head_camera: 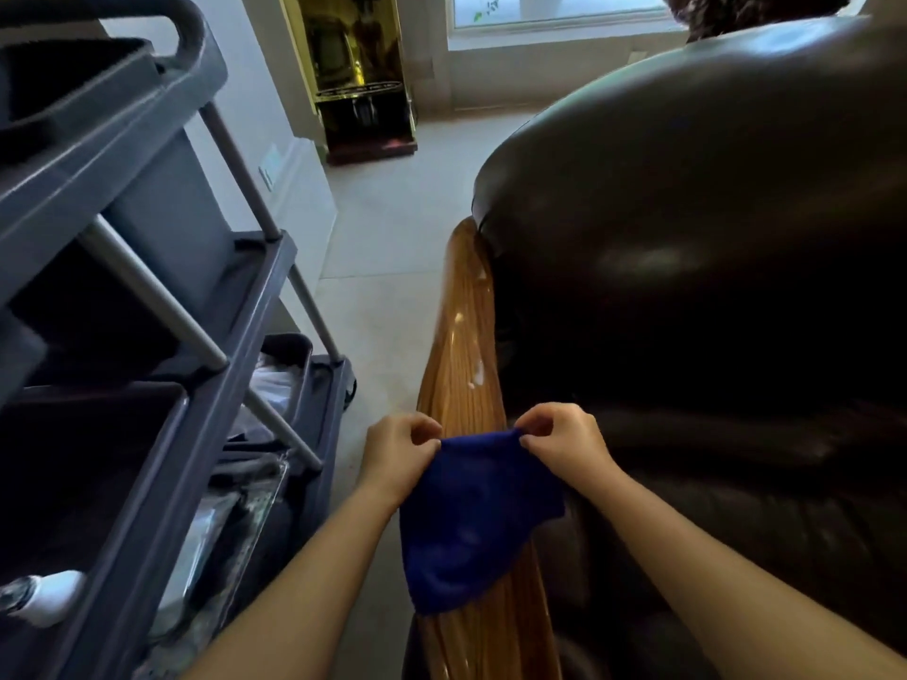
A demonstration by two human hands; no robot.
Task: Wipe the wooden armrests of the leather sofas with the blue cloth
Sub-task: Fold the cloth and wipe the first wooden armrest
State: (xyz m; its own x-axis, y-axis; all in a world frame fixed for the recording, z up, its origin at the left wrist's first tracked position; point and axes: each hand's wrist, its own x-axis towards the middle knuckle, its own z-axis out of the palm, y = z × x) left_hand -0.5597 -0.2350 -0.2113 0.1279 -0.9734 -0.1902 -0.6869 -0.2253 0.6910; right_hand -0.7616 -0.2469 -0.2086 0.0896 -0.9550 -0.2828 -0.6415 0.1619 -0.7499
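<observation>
A glossy wooden armrest (461, 336) runs from the bottom centre up toward the back of a dark leather sofa (711, 238) on the right. White droplets or smears sit on the wood near its inner edge. A blue cloth (471, 522) hangs over the near part of the armrest. My left hand (400, 451) pinches the cloth's upper left corner. My right hand (564, 441) pinches its upper right corner, holding the top edge stretched just above the wood.
A grey cleaning cart (147, 296) with shelves, metal posts and bins stands close on the left; a white spray bottle (44, 596) lies on its lower shelf. Pale tiled floor (387, 228) runs between cart and sofa toward a gold-framed cabinet (363, 76) and a window.
</observation>
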